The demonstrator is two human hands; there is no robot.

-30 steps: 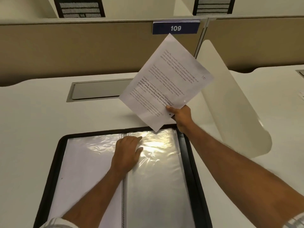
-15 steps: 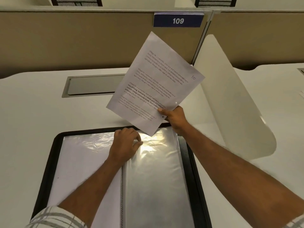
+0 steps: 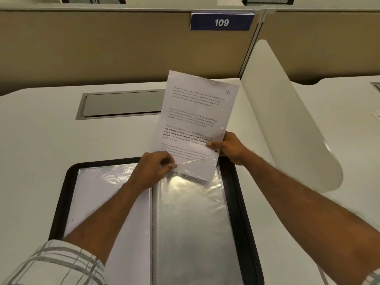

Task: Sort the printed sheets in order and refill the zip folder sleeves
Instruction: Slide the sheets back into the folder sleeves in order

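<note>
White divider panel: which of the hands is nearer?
Right. The right hand holds the sheet beside the panel; the left hand, pinching the sleeve, is farther left.

Flat on the desk, open: the zip folder. Over its far right corner, the printed sheet, lower edge inside the right-hand sleeve. At that sleeve's mouth, the left hand; just behind the folder, on the sheet's right edge, the right hand. Behind the folder, a cable hatch; farther behind, a partition. Right of the folder, a divider panel.
</note>
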